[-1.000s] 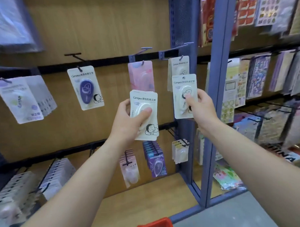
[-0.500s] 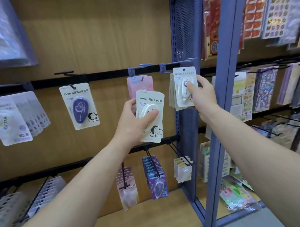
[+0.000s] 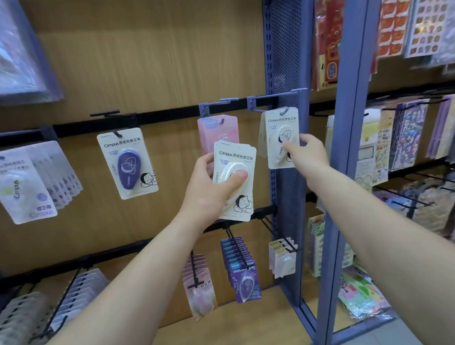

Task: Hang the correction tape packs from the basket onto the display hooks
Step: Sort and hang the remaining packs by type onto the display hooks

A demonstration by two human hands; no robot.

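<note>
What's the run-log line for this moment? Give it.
left hand: holds spare packs | right hand: pinches cream pack on hook | phase: hanging

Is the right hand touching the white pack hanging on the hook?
Touching. The head view shows the right hand pinching the white pack: the thumb presses on its front and the fingers curl round its right edge, with no gap.

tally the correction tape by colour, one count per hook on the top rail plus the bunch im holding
cream: 2, the hook lot pinched by the right hand and the held lot in the left hand
pink packs: 1
purple pack: 1
white packs with green print: 1
total: 5
</note>
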